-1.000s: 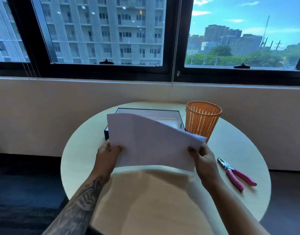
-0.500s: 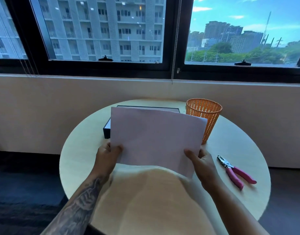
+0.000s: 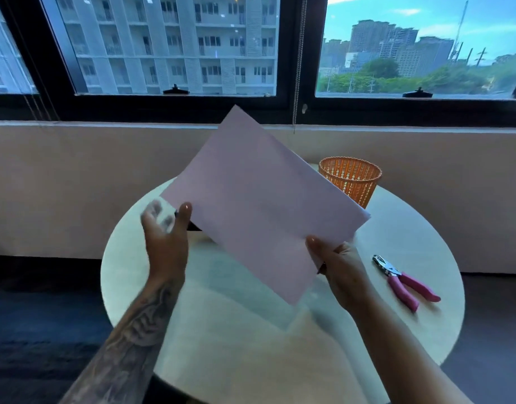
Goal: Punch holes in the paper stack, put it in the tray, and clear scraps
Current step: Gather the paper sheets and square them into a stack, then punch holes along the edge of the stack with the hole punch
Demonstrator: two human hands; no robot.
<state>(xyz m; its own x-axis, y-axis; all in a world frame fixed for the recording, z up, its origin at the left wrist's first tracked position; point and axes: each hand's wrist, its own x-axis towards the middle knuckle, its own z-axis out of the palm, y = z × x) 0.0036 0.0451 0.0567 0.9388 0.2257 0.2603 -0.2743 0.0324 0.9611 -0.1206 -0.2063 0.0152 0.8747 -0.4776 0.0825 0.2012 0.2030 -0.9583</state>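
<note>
Lilac-white paper stack (image 3: 259, 205) hangs tilted in the air above the round surface (image 3: 128, 272), one corner raised toward the window. Only the right hand (image 3: 338, 266) pinches it, at the lower edge. The left hand (image 3: 166, 228) is released, its fingers spread and blurred, its thumb at the sheets' left corner; I cannot tell whether the thumb touches. With a single pinch near one corner, the loose sheets could fan apart or slide out of square, and holes punched then would not line up. A sagging far corner might also brush the orange mesh basket (image 3: 350, 179) just behind and tip it. The pink-handled hole punch (image 3: 405, 282) lies untouched to the right, so reaching for it would probably leave the stack unsupported. The tray is almost wholly hidden behind the paper.
</note>
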